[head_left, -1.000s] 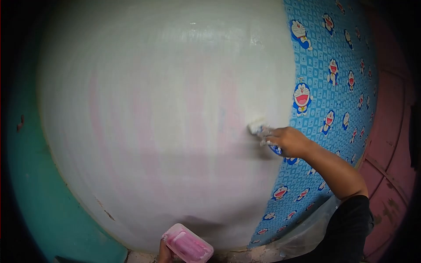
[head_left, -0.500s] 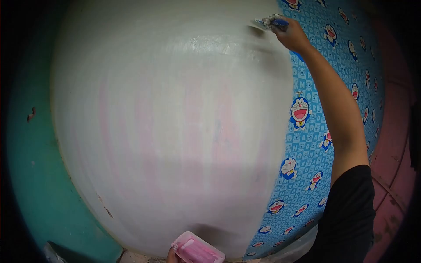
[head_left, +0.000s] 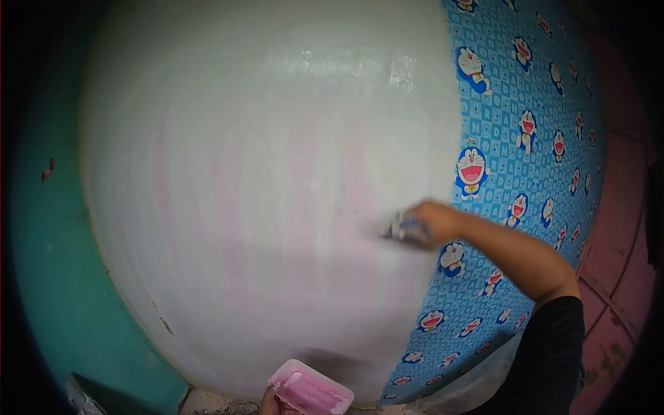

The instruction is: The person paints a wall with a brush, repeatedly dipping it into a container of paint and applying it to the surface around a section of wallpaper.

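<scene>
My right hand point(head_left: 434, 225) is wrapped round a paintbrush point(head_left: 400, 230) with a blue, white-smeared handle, blurred by motion. The brush is at the right part of a white-coated wall point(head_left: 277, 173), where faint pink streaks show through. Near the top of that wall glisten wet patches of white paint point(head_left: 402, 72). At the bottom edge, my left hand point(head_left: 270, 401) grips the left end of a small pink tray point(head_left: 315, 389) with white smears on its rim. Most of this hand lies below the picture.
Blue cartoon-print wallpaper point(head_left: 472, 173) borders the white wall on the right. A green wall point(head_left: 48, 242) stands on the left, and a reddish panel point(head_left: 622, 270) at the far right. Clear plastic sheeting point(head_left: 477, 387) lies at the wallpaper's foot.
My right hand has swept down with the paintbrush from the top right of the wall to mid-height. A wet patch shows near where it was. The tray has hardly moved.
</scene>
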The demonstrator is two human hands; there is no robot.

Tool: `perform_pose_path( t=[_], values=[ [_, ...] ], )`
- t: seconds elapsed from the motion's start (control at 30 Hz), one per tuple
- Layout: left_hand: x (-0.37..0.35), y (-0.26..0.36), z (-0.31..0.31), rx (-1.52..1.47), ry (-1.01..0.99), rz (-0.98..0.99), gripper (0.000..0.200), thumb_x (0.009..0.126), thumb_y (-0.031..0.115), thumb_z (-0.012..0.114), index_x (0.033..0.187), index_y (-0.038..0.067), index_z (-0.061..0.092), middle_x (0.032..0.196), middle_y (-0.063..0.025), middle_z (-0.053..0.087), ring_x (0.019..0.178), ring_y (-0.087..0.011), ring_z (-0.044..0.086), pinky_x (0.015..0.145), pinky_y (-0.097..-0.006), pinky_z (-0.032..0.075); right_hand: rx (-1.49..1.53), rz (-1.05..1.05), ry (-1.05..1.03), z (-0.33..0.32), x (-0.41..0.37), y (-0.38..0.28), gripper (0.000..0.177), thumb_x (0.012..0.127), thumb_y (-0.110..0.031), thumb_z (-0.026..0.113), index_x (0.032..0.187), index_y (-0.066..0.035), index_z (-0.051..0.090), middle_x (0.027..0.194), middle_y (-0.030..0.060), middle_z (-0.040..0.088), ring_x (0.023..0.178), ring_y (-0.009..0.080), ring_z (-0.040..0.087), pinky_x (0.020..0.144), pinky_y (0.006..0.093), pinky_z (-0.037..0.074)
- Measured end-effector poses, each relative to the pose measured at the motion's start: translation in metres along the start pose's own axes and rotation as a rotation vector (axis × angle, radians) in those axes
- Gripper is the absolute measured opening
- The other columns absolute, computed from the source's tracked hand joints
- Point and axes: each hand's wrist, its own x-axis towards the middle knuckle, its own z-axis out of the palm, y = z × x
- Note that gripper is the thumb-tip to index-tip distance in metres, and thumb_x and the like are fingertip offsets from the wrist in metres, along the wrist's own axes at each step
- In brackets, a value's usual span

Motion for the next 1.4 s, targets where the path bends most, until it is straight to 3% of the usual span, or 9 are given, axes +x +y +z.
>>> perform_pose_path(
  t=[0.37,0.5,0.67,0.7,0.87,1.0,1.2,1.3,1.4],
  values=[
    [-0.012,0.005,0.019,0.013,0.083,-0.055,0.066,0.085,0.052,0.043,0.130,0.003,0.040,0.114,-0.0194,0.055,0.084,-0.0325,0.064,0.056,-0.0403,0.058,-0.421,-0.009,0.935,-0.256,0.104,0.045,0.018,0.086,-0.013,0.059,0.102,-0.006,0.062,0.092,0.0096,0.067,0.081,0.0191,0.064,0.073,0.0319,0.050],
    [-0.014,0.004,0.015,0.019,0.082,-0.050,0.066,0.085,0.052,0.044,0.129,0.003,0.040,0.114,-0.0189,0.055,0.085,-0.0323,0.063,0.058,-0.0408,0.058,-0.744,0.219,0.750,-0.217,0.103,0.053,0.027,0.080,-0.005,0.058,0.106,-0.012,0.062,0.102,0.0153,0.063,0.087,0.0326,0.062,0.076,0.0359,0.049],
    [-0.016,-0.001,0.005,0.024,0.068,-0.055,0.065,0.085,0.051,0.044,0.129,0.004,0.041,0.114,-0.0182,0.056,0.087,-0.0319,0.063,0.060,-0.0415,0.057,-0.872,-0.212,0.290,-0.047,0.032,0.047,0.035,0.080,-0.008,0.053,0.114,-0.015,0.056,0.108,0.0130,0.061,0.090,0.0268,0.063,0.074,0.0376,0.051],
    [-0.017,-0.002,0.003,0.024,0.065,-0.056,0.065,0.085,0.051,0.044,0.129,0.004,0.041,0.114,-0.0181,0.056,0.088,-0.0319,0.062,0.061,-0.0416,0.057,-0.786,-0.049,-0.017,-0.029,0.014,0.017,0.032,0.081,-0.009,0.051,0.112,-0.015,0.057,0.107,0.0123,0.061,0.089,0.0257,0.064,0.073,0.0375,0.052],
    [-0.019,-0.005,0.002,0.031,0.050,-0.054,0.065,0.084,0.051,0.044,0.129,0.004,0.041,0.113,-0.0175,0.056,0.089,-0.0315,0.062,0.063,-0.0423,0.057,-0.027,-0.063,-0.011,-0.034,-0.003,-0.004,0.018,0.082,-0.012,0.055,0.099,-0.009,0.061,0.091,0.0138,0.065,0.079,0.0273,0.064,0.074,0.0356,0.050],
    [-0.019,0.003,0.006,0.051,0.049,-0.051,0.064,0.084,0.051,0.044,0.128,0.004,0.042,0.113,-0.0170,0.056,0.091,-0.0313,0.061,0.065,-0.0428,0.056,-0.146,0.273,0.533,-0.148,0.023,0.027,0.016,0.085,-0.017,0.058,0.093,-0.004,0.063,0.084,0.0087,0.066,0.080,0.0167,0.062,0.076,0.0313,0.047],
    [-0.021,0.003,0.009,0.058,0.041,-0.053,0.064,0.084,0.050,0.044,0.128,0.004,0.042,0.113,-0.0162,0.056,0.093,-0.0309,0.060,0.067,-0.0436,0.055,-0.431,0.166,1.090,-0.232,0.042,0.069,0.019,0.087,-0.011,0.055,0.105,-0.005,0.060,0.089,0.0116,0.066,0.079,0.0198,0.063,0.076,0.0324,0.050],
    [-0.021,0.002,0.004,0.066,0.026,-0.061,0.063,0.084,0.050,0.044,0.128,0.004,0.043,0.113,-0.0158,0.057,0.094,-0.0307,0.060,0.069,-0.0440,0.055,-0.656,0.437,0.634,-0.144,0.032,0.057,0.028,0.087,-0.014,0.051,0.115,-0.012,0.055,0.102,0.0162,0.062,0.093,0.0325,0.061,0.080,0.0389,0.049],
    [-0.024,0.001,-0.001,0.082,0.009,-0.067,0.063,0.084,0.050,0.044,0.127,0.004,0.043,0.112,-0.0154,0.057,0.095,-0.0305,0.059,0.070,-0.0444,0.055,-0.854,0.054,0.070,-0.027,-0.002,0.047,0.029,0.088,-0.018,0.046,0.114,-0.009,0.054,0.119,0.0158,0.055,0.095,0.0294,0.061,0.075,0.0399,0.052]
  ],
)
